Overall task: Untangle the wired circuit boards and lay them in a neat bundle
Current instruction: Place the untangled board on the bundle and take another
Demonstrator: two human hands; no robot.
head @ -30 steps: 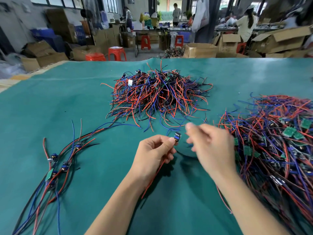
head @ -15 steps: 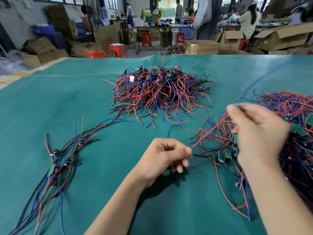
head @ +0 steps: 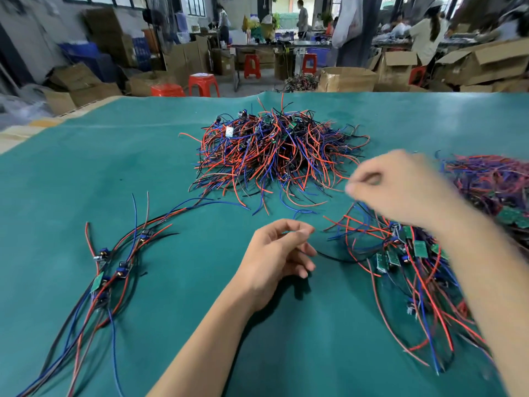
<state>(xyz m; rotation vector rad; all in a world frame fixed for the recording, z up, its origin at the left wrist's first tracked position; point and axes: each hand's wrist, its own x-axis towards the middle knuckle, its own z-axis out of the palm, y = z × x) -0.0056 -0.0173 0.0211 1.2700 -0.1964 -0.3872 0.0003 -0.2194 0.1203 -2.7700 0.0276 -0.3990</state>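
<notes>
A tangled pile of red, blue and black wired circuit boards [head: 274, 156] lies mid-table on the green mat [head: 171, 173]. A second tangle [head: 486, 190] spreads at the right, with a small cluster of green boards [head: 400, 253] pulled out of it toward me. A laid-out bundle [head: 114, 270] curves along the left. My left hand [head: 274, 253] has curled fingers pinching a black wire [head: 337, 258] that runs to the cluster. My right hand [head: 400, 187], blurred, hovers above the cluster, thumb and forefinger pinched on thin wires rising from it.
Beyond the mat's far edge stand cardboard boxes [head: 346, 78], red stools [head: 203, 84] and several people at workbenches. Bare mat lies between the left bundle and my left arm, and in front of me.
My right hand has swung left and up from the right tangle, with the board cluster dragged out toward the middle. My left hand stays in place, still pinching the wire.
</notes>
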